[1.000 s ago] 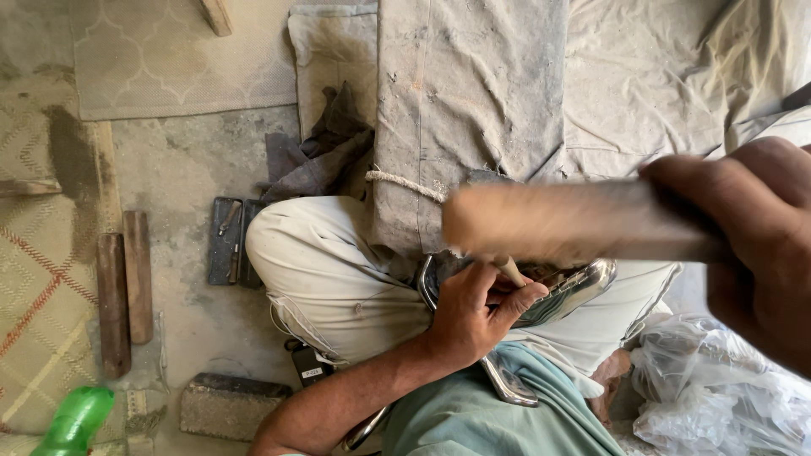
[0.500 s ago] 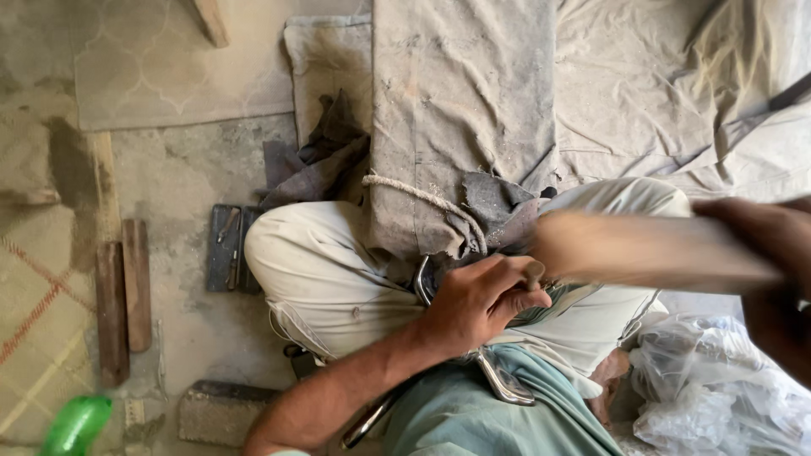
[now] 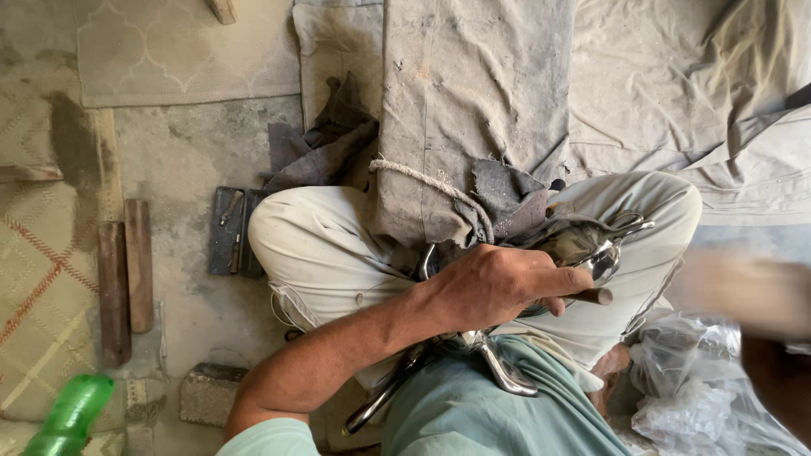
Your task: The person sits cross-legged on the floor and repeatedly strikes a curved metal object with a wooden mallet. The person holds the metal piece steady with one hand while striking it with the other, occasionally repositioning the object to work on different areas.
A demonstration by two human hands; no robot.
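Observation:
My left hand (image 3: 498, 287) rests in my lap, closed around a short dark rod (image 3: 591, 296) whose end pokes out past my fingers. The rod sits against a shiny curved metal piece (image 3: 583, 241) lying on my crossed legs. Polished metal arms (image 3: 507, 371) of the same or a joined piece stick out below my wrist. At the right edge my right hand (image 3: 781, 380) is a dark blur, gripping a pale wooden mallet (image 3: 739, 287) that is also blurred, to the right of the metal piece.
A dusty grey cloth (image 3: 473, 110) tied with rope (image 3: 422, 179) hangs ahead of my knees. On the floor at left lie a dark tool tray (image 3: 232, 232), two wooden strips (image 3: 122, 279), a stone block (image 3: 211, 393) and a green bottle (image 3: 68, 414). A crumpled plastic bag (image 3: 693, 380) sits at right.
The wooden mallet in my right hand has swung from over the middle of my lap down and out to the right edge. My left hand has stayed on the metal piece.

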